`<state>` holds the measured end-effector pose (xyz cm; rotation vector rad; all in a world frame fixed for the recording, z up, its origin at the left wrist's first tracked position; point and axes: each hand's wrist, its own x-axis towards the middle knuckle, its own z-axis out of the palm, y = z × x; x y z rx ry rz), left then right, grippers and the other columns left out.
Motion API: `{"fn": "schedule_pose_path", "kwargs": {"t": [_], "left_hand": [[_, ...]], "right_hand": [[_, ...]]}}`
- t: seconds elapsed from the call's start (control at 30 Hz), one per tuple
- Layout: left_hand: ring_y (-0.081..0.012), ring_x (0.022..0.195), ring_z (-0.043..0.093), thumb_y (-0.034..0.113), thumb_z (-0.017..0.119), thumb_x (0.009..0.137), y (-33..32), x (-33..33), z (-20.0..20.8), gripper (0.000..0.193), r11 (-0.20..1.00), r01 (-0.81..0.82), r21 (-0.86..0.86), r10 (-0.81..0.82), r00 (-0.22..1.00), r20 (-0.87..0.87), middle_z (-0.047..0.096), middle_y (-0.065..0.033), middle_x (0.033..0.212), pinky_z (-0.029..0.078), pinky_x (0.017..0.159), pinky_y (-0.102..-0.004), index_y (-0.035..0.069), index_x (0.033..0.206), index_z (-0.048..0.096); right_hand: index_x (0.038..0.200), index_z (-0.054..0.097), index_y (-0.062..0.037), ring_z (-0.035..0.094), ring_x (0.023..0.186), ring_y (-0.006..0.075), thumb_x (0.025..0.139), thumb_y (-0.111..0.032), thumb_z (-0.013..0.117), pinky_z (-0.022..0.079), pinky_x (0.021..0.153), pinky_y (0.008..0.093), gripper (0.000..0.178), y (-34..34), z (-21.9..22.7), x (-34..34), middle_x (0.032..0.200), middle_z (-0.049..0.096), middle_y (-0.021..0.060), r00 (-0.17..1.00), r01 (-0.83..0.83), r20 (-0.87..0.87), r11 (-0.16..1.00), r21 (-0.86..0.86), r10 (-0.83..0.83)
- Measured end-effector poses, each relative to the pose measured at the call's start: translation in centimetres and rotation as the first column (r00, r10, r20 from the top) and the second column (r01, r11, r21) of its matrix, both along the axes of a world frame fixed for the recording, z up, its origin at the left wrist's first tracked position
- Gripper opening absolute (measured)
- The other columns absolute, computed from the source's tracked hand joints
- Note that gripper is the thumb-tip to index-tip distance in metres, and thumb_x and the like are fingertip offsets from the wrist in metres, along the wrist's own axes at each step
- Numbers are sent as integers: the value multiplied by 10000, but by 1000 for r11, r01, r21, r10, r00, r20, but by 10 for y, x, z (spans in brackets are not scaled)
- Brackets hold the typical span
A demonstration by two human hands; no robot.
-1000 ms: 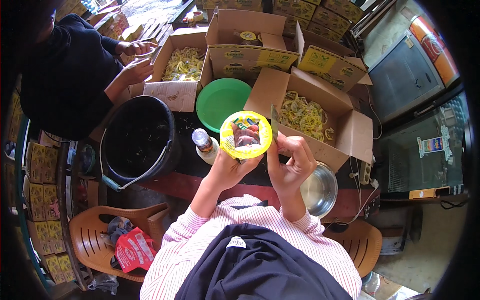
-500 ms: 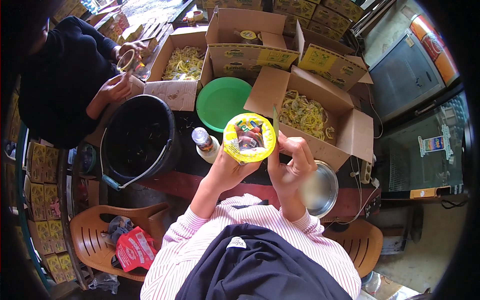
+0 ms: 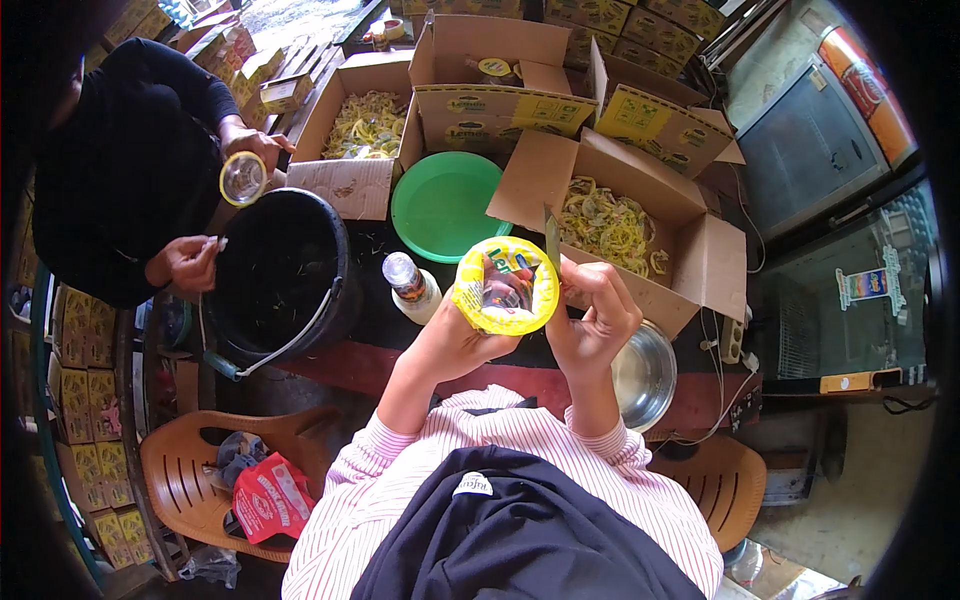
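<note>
My left hand (image 3: 455, 338) is wrapped round a clear plastic cup (image 3: 497, 316) with yellow print and a yellow rim, tilted so that its round end faces me. In my right hand (image 3: 600, 325) is a knife (image 3: 553, 238), its narrow blade pointing away from me along the cup's right edge. The handle is hidden by the fingers. Just left of the cup stands a bottle (image 3: 410, 288) with a silvery top. Beyond it lies a green basin (image 3: 448, 210). A metal bowl (image 3: 655, 385) sits beside my right wrist.
A large black bucket (image 3: 347, 245) stands at left. At its far left a co-worker holds another clear cup (image 3: 242, 179). Cardboard boxes (image 3: 722, 262) line the table's far side, two containing yellow strips (image 3: 605, 228). Cables (image 3: 718, 385) run down at right.
My hands have shifted slightly right and nearer with the cup and knife. The co-worker's hands have moved apart, one now low by the bucket with a small whitish bit.
</note>
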<state>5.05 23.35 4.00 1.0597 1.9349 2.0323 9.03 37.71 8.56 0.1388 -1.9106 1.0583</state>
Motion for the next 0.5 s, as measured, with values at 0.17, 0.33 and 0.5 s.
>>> {"fn": "schedule_pose_path", "kwargs": {"t": [0.17,0.33,0.5], "left_hand": [[-159,1006,508,74,635,784,7,5,2,612,969,79,236,-124,975,184,514,-84,1091,365,916,-294,-20,1274,280],[-155,1044,491,56,625,797,8,1,1,601,964,54,260,-110,972,206,491,-91,1138,380,899,-287,-32,1280,279],[-148,1039,495,57,624,799,9,2,1,574,962,-2,273,-47,984,173,502,-82,1129,391,890,-286,-35,1271,310]], "right_hand": [[821,631,-8,567,559,120,652,75,691,445,520,216,197,-3,4,1,660,581,68,1000,8,-8,999,-51,-8],[795,622,-5,566,547,123,667,69,691,443,505,221,162,-7,4,7,648,576,71,996,70,-56,998,-1,-69],[791,620,-7,562,540,131,661,73,690,437,494,223,168,-11,-1,8,634,569,65,993,93,-69,995,29,-91]]}}
